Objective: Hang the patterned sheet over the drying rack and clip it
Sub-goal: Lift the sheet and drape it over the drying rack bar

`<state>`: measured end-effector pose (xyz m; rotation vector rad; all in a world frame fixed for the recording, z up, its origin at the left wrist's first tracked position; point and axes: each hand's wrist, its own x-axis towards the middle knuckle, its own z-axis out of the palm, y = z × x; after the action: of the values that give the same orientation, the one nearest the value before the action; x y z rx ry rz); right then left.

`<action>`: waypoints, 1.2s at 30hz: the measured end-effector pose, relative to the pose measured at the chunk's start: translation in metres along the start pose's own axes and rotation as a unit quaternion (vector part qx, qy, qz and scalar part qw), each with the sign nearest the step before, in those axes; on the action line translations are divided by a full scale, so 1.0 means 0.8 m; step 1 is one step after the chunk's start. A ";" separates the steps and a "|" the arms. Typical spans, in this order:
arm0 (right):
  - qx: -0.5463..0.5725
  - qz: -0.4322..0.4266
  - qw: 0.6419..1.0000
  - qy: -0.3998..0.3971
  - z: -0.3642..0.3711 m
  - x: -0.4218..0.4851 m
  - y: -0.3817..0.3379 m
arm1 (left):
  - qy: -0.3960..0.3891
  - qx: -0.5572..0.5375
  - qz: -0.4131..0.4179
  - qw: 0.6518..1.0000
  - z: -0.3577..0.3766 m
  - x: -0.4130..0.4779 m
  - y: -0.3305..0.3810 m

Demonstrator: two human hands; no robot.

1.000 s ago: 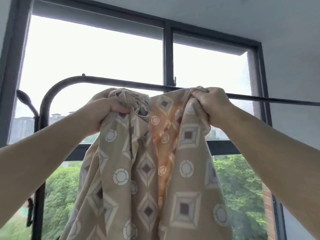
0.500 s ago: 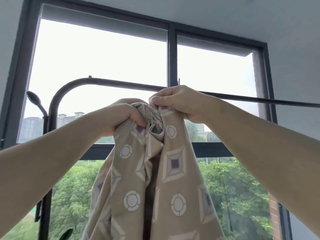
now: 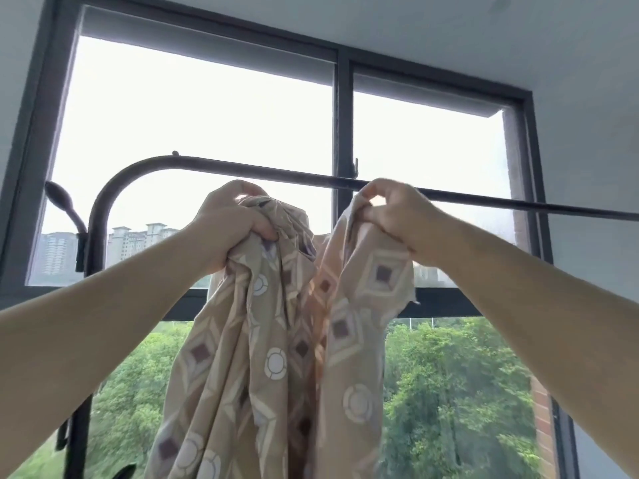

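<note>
Just below the top bar of the drying rack [image 3: 276, 171] we record the patterned sheet [image 3: 276, 357] held up bunched, left hand [image 3: 231, 226] fisted round one gathered fold, right hand [image 3: 394, 216] pinching another, hands apart, cloth hanging beneath that bar

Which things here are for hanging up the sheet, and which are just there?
For the job: patterned sheet, drying rack, left hand and right hand, both gripping the sheet.
Just there: window frame, trees, tall buildings outside.
</note>
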<state>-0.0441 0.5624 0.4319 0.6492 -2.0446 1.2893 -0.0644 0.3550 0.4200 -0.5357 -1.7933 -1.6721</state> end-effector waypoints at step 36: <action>-0.226 -0.383 0.874 0.197 0.071 0.050 -0.037 | -0.208 -0.062 0.067 0.974 0.010 -0.004 -0.020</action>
<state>-0.0646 0.4955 0.4604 0.7772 -1.4234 0.4073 -0.0742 0.3614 0.4062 -1.1072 -1.8916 -1.6725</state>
